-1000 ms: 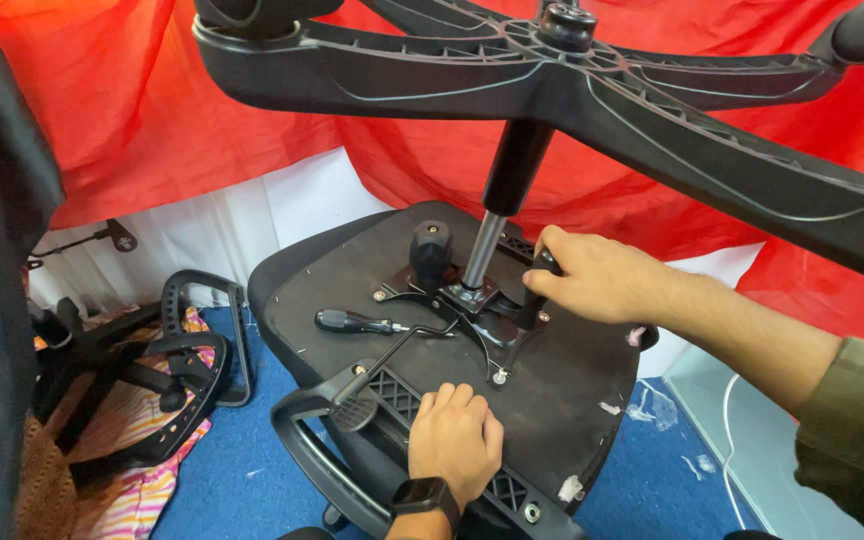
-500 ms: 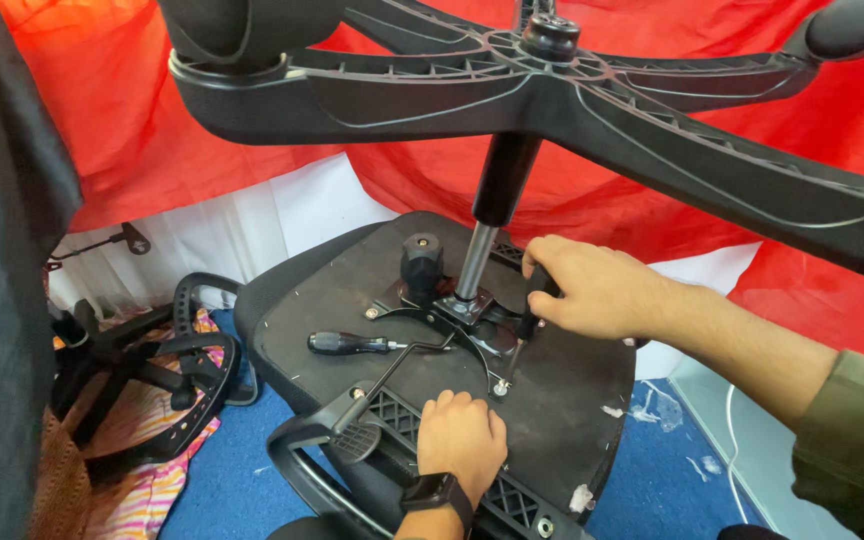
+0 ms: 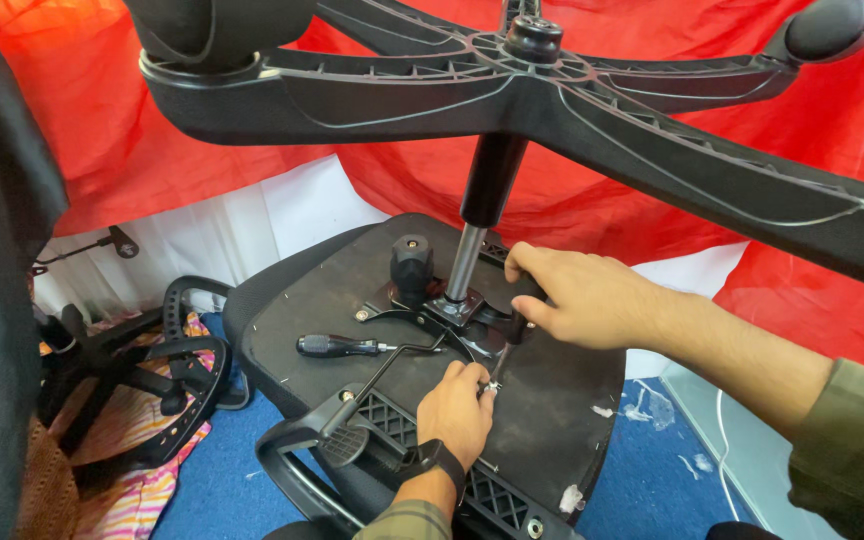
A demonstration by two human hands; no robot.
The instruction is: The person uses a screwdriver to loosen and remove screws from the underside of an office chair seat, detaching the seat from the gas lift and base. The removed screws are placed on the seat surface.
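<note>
Carpet [image 3: 222,480] of blue under red drapes [image 3: 82,110] bears one upturned chair seat [image 3: 562,400], where the right hand [image 3: 577,297] clenches one screwdriver [image 3: 512,325] upright while the left hand [image 3: 457,410] apparently pinches a screw [image 3: 493,385] at its tip; another screwdriver [image 3: 337,346] lies beside.

The star base [image 3: 592,90] roofs the upturned seat underside [image 3: 562,400], its gas column [image 3: 477,215] blocking the centre; left of the column, a knob [image 3: 411,262] and spare screwdriver [image 3: 337,346] intrude; right of it, bare board lies open.
</note>
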